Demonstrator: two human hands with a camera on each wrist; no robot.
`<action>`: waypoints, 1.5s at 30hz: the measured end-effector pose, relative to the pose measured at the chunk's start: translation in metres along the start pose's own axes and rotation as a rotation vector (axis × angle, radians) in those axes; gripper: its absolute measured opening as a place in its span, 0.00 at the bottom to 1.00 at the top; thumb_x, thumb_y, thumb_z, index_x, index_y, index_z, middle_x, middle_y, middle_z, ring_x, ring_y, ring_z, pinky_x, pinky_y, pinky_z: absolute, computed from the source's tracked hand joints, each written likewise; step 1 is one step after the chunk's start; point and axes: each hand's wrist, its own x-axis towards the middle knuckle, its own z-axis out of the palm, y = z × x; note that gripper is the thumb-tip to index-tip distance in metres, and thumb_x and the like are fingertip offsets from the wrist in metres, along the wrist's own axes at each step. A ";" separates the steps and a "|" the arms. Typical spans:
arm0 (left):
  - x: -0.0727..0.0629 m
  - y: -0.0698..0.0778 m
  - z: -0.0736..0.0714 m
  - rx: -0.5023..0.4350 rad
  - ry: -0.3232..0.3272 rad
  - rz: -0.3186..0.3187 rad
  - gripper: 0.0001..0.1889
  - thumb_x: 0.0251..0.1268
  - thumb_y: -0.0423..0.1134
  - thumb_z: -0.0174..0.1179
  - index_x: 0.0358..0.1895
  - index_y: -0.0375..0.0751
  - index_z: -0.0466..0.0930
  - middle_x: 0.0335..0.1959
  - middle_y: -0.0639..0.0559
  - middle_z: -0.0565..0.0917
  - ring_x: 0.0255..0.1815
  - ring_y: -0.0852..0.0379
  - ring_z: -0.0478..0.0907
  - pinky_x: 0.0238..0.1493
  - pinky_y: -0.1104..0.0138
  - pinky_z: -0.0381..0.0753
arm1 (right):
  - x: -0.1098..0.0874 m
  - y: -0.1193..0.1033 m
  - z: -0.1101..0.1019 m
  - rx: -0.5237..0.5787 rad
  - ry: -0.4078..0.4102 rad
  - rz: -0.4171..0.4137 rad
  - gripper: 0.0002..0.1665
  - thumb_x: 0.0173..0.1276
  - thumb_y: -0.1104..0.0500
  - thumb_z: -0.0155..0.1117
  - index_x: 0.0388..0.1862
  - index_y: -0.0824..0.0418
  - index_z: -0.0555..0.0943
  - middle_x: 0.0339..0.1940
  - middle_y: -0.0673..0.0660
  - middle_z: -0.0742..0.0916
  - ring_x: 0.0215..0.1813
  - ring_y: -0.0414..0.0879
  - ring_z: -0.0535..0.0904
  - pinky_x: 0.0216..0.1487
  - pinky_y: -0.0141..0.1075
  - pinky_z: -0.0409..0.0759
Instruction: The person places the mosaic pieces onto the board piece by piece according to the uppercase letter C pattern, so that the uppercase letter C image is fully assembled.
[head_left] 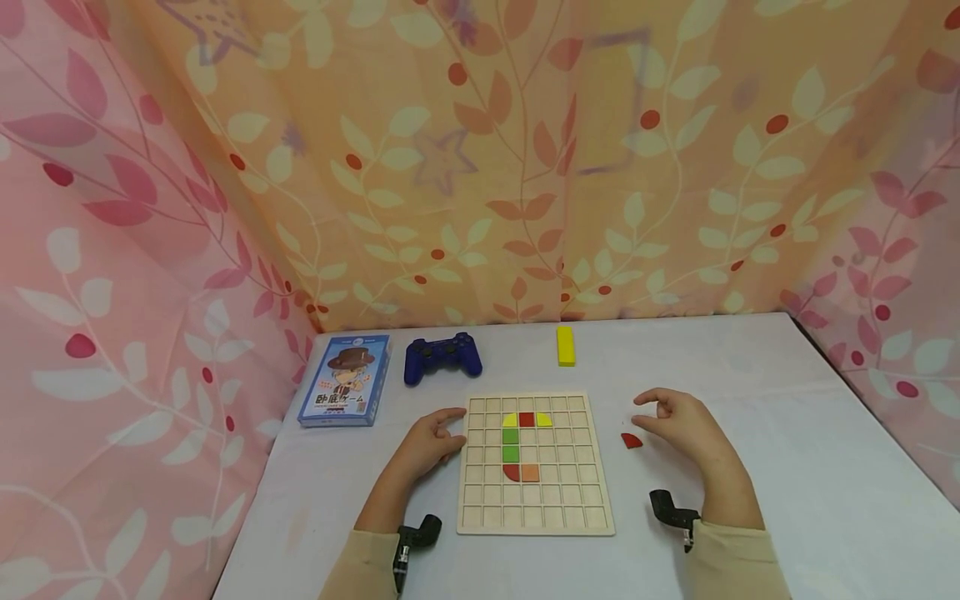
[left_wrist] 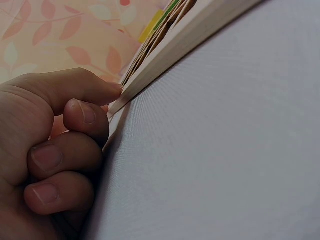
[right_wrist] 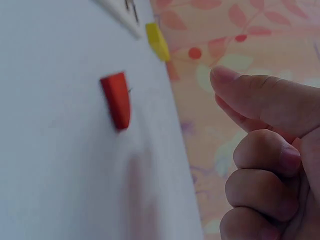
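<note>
A pale wooden grid board [head_left: 570,504] lies on the table, several coloured pieces set in its cells: yellow rounded ones, a red square [head_left: 527,419], green squares, a red quarter-round and an orange square [head_left: 530,472]. My left hand [head_left: 423,446] touches the board's left edge with thumb and index finger spread apart; in the left wrist view its other fingers [left_wrist: 67,152] curl in. Right of the board lies a loose red quarter-round piece [head_left: 632,441], also seen as a red block [right_wrist: 117,101] in the right wrist view. Above it hovers my right hand [head_left: 686,425], thumb and index apart, holding nothing.
At the back left are a blue game box [head_left: 344,381] and a dark blue game controller [head_left: 442,357]. A yellow block [head_left: 566,347] lies behind the board. Patterned curtains [head_left: 480,167] rise along the table's back and sides.
</note>
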 end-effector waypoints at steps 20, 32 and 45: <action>0.000 0.000 0.000 0.001 0.001 0.000 0.28 0.66 0.36 0.69 0.70 0.44 0.77 0.12 0.54 0.72 0.12 0.59 0.65 0.17 0.68 0.63 | -0.001 0.016 0.018 0.006 -0.154 0.098 0.25 0.53 0.58 0.80 0.46 0.61 0.77 0.22 0.54 0.72 0.25 0.48 0.67 0.31 0.41 0.65; 0.000 0.000 0.000 -0.005 0.002 0.000 0.28 0.66 0.36 0.69 0.69 0.44 0.77 0.12 0.54 0.72 0.12 0.59 0.65 0.17 0.68 0.64 | 0.007 0.008 0.033 0.026 -0.191 0.008 0.19 0.53 0.63 0.78 0.43 0.57 0.82 0.20 0.52 0.73 0.24 0.46 0.68 0.30 0.39 0.65; 0.000 -0.001 -0.001 -0.008 -0.005 0.000 0.28 0.66 0.37 0.68 0.70 0.44 0.77 0.12 0.53 0.73 0.12 0.59 0.65 0.18 0.68 0.64 | 0.006 -0.005 0.039 -0.048 -0.153 -0.003 0.12 0.58 0.58 0.78 0.39 0.54 0.84 0.19 0.52 0.73 0.26 0.47 0.68 0.30 0.41 0.64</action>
